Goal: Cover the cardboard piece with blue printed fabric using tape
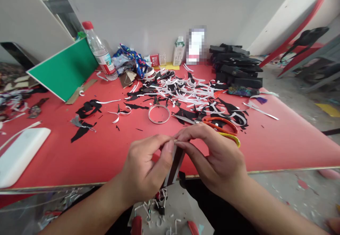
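The red surface [265, 132] carries everything, with the scissors [186, 119] near its middle as the landmark. Just beyond them spreads a heap of white and black scraps [183, 90], some lying right by the blades. Well to their left and farther back leans the green board [65, 70]; beyond them to the right sits the stack of dark pieces [240, 65].

Nearer the person than the scissors, the left hand [147, 162] and the right hand [217, 153] meet, the right one closest to the handles. The fingers of both are together, thumbs against forefingers, clamped on the upper end of a dark strip with pale edges [175, 164]. The strip hangs between the hands, on the person's side of the scissors. The step in hand looks like fine work at that pinched end, perhaps aligning or folding it; the next move seems to call for a light, even pinch from both sides. The strip's long axis slopes steeply, upper end toward the scissors, lower end down toward the person and slightly left.

Smallest, a pale ring [158, 122] lies flat just left of the scissors' tips.
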The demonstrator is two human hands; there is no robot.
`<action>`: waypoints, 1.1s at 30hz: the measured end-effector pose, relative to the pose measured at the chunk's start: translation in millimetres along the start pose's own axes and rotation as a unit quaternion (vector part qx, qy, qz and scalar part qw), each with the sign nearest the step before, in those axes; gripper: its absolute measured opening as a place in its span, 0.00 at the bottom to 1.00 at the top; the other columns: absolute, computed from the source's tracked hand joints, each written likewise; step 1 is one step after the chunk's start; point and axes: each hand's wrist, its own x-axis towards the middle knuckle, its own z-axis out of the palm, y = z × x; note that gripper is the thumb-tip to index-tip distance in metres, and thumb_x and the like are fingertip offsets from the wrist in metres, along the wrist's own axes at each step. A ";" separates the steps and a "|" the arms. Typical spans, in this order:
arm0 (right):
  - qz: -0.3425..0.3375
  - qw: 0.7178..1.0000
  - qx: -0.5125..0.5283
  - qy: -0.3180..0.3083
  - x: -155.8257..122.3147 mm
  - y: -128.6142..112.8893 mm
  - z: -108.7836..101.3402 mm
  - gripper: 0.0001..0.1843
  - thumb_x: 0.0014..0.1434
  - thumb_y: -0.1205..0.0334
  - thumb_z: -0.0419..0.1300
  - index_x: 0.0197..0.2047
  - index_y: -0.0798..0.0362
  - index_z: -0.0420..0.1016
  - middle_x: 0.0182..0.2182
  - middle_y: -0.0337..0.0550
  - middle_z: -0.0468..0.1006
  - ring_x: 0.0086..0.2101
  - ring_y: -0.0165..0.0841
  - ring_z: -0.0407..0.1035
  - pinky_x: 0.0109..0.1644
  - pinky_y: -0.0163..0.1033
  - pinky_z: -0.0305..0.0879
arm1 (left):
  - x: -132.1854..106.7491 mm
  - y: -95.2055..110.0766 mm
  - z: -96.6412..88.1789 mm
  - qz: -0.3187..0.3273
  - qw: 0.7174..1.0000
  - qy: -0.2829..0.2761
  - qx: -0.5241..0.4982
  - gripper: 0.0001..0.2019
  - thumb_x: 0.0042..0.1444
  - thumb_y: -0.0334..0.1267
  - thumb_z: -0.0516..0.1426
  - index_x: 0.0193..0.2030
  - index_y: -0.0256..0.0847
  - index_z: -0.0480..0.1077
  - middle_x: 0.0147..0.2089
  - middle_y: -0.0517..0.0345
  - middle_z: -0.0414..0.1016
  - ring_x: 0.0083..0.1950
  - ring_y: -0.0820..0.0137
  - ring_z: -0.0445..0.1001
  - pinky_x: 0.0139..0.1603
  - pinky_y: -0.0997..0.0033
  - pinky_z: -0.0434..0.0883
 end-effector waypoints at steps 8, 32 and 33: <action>-0.114 0.993 0.032 0.003 -0.7 4.4 -2.8 0.19 0.63 0.79 0.65 0.52 0.50 0.78 0.43 0.48 0.87 0.41 0.39 0.81 0.45 0.46 0.79 | -1.5 2.9 3.9 -0.093 0.992 0.029 -0.078 0.17 0.73 0.41 0.54 0.35 0.40 0.79 0.25 0.62 0.71 0.26 0.75 0.68 0.27 0.77 0.68; -0.125 0.990 0.068 0.018 -0.9 -0.5 -1.7 0.19 0.60 0.81 0.65 0.51 0.54 0.80 0.43 0.49 0.88 0.42 0.37 0.83 0.44 0.41 0.81 | -6.8 6.3 3.6 -0.085 0.989 0.032 -0.118 0.17 0.73 0.40 0.54 0.31 0.39 0.73 0.23 0.64 0.65 0.24 0.77 0.62 0.25 0.78 0.63; -0.129 0.989 0.069 0.012 -1.1 -0.2 -2.3 0.19 0.59 0.82 0.65 0.50 0.55 0.80 0.43 0.50 0.88 0.42 0.37 0.83 0.45 0.41 0.80 | -7.2 6.4 3.6 -0.085 0.989 0.032 -0.119 0.17 0.73 0.40 0.54 0.32 0.39 0.74 0.23 0.64 0.65 0.24 0.77 0.62 0.25 0.78 0.64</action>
